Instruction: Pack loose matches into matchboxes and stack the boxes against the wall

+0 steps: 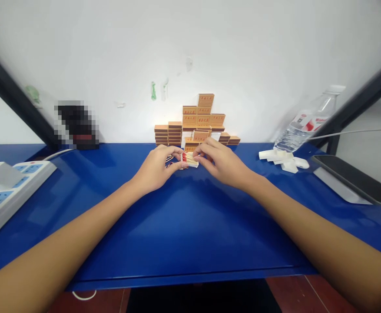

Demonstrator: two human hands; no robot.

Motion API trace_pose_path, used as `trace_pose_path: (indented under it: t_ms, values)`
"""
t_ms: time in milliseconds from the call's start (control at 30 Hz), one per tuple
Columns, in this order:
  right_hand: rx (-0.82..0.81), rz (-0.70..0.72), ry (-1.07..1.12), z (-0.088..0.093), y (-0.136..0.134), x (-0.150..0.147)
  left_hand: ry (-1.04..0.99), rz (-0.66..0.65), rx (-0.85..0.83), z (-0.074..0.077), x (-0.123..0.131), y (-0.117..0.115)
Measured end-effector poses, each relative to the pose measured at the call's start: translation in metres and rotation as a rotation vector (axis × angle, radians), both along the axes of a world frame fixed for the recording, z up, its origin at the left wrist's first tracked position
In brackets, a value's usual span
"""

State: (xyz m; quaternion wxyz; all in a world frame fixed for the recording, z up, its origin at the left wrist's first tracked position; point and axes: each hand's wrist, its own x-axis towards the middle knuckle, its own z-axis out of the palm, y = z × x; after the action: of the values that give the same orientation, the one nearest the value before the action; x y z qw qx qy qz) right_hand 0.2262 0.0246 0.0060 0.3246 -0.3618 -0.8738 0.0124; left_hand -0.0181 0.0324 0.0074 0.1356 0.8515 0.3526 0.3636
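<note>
Both of my hands meet over a blue table [183, 226], just in front of a pile of orange matchboxes [198, 124] stacked against the white wall. My left hand [156, 167] and my right hand [221, 163] each pinch an end of an open white matchbox tray [189, 159] filled with red-tipped matches. The fingers of both hands are curled and closed on the tray. Something small and dark lies under my left fingers; I cannot make it out.
A white power strip [4, 187] lies at the left edge. At the right are several empty white trays [279, 157], a tilted plastic water bottle [307, 124] and a dark phone [353, 178]. A blurred dark object [76, 124] stands at the back left.
</note>
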Motion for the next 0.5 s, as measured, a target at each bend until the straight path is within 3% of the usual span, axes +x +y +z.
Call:
trace_pose_path:
  t_ms: [500]
  values:
    - [0.058,0.044,-0.015,-0.0016,-0.0003,0.0000,0.004,-0.030,-0.054,0.0004,0.0025,-0.0016]
